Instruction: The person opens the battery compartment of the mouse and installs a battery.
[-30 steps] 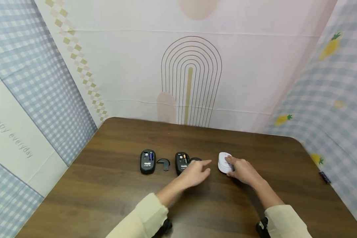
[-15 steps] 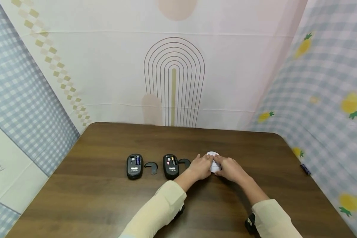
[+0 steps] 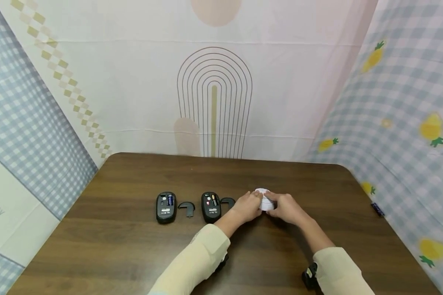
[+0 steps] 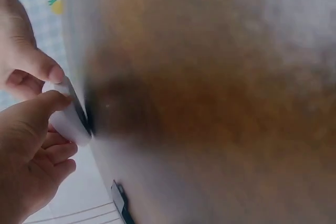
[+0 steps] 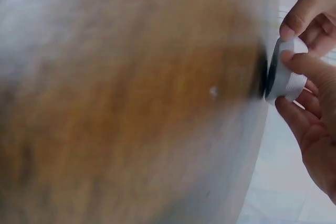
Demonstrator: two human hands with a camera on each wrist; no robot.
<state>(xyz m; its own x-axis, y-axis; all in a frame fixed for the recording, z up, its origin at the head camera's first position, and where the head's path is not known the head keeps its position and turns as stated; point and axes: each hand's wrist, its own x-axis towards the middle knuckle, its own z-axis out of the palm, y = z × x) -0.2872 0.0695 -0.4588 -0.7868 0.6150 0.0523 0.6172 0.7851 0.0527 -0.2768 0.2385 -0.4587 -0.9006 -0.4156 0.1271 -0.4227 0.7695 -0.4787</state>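
A white computer mouse (image 3: 267,202) lies on the wooden table between the two hands, partly covered by their fingers. My left hand (image 3: 246,207) grips its left side, with the thumb (image 4: 55,99) against the mouse (image 4: 71,121) in the left wrist view. From the other side my right hand (image 3: 286,208) pinches it. In the right wrist view, thumb and fingers of the right hand (image 5: 317,114) go round the mouse (image 5: 286,77), and the left thumb presses near its other end.
Two black mice, one far left (image 3: 166,207) and one nearer (image 3: 211,207), lie bottom-up with open battery bays. A black battery cover (image 3: 187,208) lies between them, another (image 3: 228,201) by the left hand. A dark battery (image 3: 377,209) lies at the table's right edge.
My left hand has moved right from over the second black mouse to the white mouse, and now grips it together with the right hand. The head view has shifted.
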